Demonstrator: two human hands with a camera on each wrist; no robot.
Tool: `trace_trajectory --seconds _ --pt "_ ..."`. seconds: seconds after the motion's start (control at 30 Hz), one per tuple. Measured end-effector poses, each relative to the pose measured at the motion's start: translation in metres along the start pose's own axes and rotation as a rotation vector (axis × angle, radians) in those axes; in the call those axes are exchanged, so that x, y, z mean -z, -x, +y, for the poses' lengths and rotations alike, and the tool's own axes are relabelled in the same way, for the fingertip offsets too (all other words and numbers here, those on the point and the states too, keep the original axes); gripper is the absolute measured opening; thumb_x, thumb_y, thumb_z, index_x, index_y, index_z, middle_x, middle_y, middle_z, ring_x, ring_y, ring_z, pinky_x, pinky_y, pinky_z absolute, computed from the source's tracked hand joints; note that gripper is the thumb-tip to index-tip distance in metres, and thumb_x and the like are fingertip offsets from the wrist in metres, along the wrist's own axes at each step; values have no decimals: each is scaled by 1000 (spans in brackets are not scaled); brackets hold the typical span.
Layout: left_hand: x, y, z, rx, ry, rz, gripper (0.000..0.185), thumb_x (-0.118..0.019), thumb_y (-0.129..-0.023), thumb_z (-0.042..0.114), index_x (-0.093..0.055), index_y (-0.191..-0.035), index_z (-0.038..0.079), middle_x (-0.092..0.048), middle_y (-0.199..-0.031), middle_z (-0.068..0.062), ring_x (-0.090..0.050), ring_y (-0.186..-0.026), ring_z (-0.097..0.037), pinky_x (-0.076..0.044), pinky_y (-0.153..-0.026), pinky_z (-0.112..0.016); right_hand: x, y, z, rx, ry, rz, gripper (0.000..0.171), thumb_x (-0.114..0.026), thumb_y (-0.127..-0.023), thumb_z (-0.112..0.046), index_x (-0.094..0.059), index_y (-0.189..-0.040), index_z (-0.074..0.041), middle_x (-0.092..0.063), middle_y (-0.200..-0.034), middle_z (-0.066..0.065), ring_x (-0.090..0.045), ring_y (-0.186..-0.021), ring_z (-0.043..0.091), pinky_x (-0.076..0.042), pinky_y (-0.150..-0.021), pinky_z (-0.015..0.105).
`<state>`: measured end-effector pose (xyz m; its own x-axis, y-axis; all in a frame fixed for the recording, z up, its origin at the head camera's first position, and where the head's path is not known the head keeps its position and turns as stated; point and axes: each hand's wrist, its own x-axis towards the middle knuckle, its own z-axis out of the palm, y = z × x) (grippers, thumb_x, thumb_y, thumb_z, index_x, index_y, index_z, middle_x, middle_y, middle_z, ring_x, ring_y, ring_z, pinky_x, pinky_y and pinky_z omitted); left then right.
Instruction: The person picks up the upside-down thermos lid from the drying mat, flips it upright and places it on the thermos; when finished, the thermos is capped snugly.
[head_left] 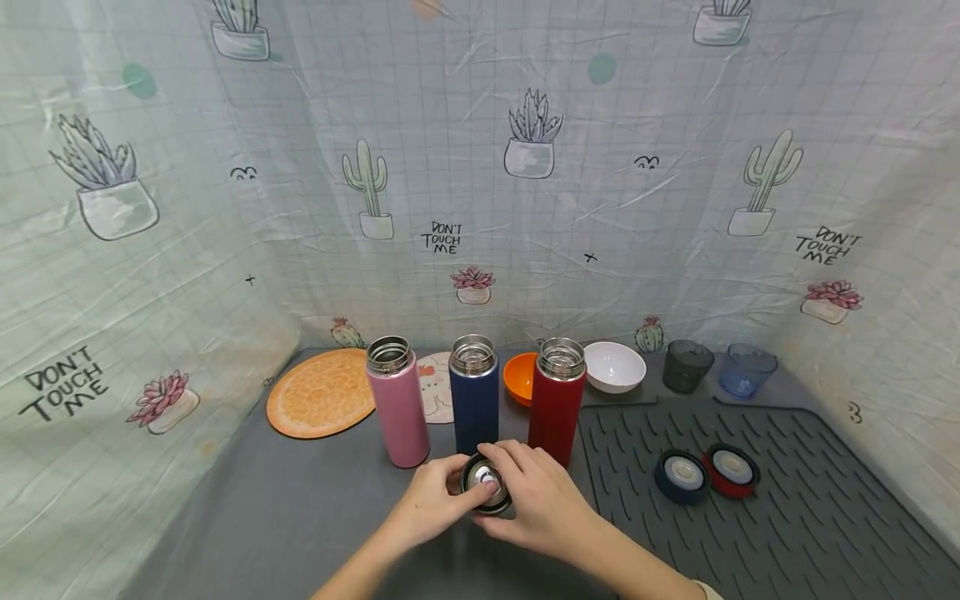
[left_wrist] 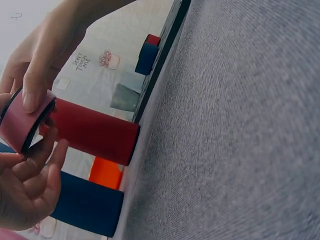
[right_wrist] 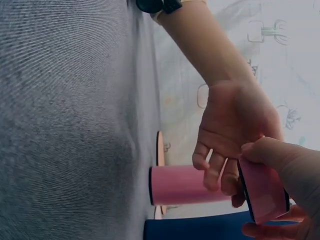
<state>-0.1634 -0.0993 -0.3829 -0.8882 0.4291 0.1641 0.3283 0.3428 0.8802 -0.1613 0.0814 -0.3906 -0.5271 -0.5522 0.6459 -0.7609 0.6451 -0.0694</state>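
Observation:
Both hands hold a pink bottle lid (head_left: 486, 475) in front of the bottles, its underside facing up toward the head camera. The left hand (head_left: 426, 507) has its thumb across the lid's inner side, with fingers at the rim. My right hand (head_left: 538, 498) grips the lid's outer wall, plain in the right wrist view as a pink band (right_wrist: 262, 192). Just beyond the hands stand three lidless bottles with steel necks: pink (head_left: 399, 408), navy bottle (head_left: 475, 408) and red bottle (head_left: 558, 408). The hands hide the navy bottle's base.
A navy lid (head_left: 682, 473) and a red lid (head_left: 732, 468) touch on the dark ribbed mat (head_left: 795, 533) at right. Behind are an orange-slice placemat (head_left: 322, 392), cartoon mat (head_left: 437, 392), orange bowl (head_left: 517, 379), white bowl (head_left: 615, 367), grey cup (head_left: 687, 367) and blue cup (head_left: 747, 371).

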Motion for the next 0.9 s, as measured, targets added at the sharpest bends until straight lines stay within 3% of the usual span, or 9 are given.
trace_trajectory --seconds 0.17,0.27,0.43,0.53,0.67,0.8,0.9 --pt "4 2 9 15 97 -29 23 -64 -86 14 -62 -97 -5 -67 -84 -11 -62 -68 -6 -48 -59 -20 -4 3 -1 -13 -11 -19 74 -79 -64 -44 -51 -124 -11 -55 -108 0 -54 -86 12 -48 -73 26" --pt "3 -1 -4 8 111 -5 24 -66 -85 15 -63 -98 -4 -67 -83 -10 -62 -67 -7 -49 -58 -20 -5 5 0 -20 -5 -17 77 -79 -65 -44 -49 -127 -11 -54 -110 1 -54 -87 12 -48 -72 26" --pt "3 -3 -20 -69 -27 126 29 -72 -80 27 -64 -99 6 -67 -83 1 -61 -66 -5 -50 -59 -22 -7 6 5 -44 -46 -12 80 -77 -67 -47 -45 -131 -10 -52 -113 1 -54 -89 12 -49 -75 28" --pt "6 -3 -22 -162 -163 257 30 -77 -74 28 -65 -98 15 -66 -83 7 -59 -66 -3 -51 -60 -25 -7 7 8 -88 -132 -38 79 -72 -72 -50 -42 -133 -9 -51 -115 -1 -53 -92 10 -49 -80 28" --pt "9 -4 -23 -358 -270 388 38 -83 -65 10 -65 -99 17 -65 -89 9 -60 -73 -4 -51 -66 -25 -4 6 11 -198 -314 -101 82 -66 -75 -54 -36 -136 -9 -50 -114 -5 -52 -94 10 -49 -80 25" --pt "9 -7 -23 -573 -332 422 46 -75 -63 -8 -64 -103 12 -65 -102 1 -62 -93 -15 -47 -84 -22 1 3 13 -305 -494 -139 84 -70 -74 -51 -34 -137 -8 -49 -115 -6 -52 -93 13 -49 -77 27" --pt "7 -8 -23 -708 -360 418 48 -69 -63 -14 -64 -105 8 -64 -109 -6 -58 -104 -22 -41 -92 -23 2 1 13 -351 -567 -144 81 -72 -74 -46 -35 -136 -8 -50 -117 -7 -52 -96 12 -49 -79 30"
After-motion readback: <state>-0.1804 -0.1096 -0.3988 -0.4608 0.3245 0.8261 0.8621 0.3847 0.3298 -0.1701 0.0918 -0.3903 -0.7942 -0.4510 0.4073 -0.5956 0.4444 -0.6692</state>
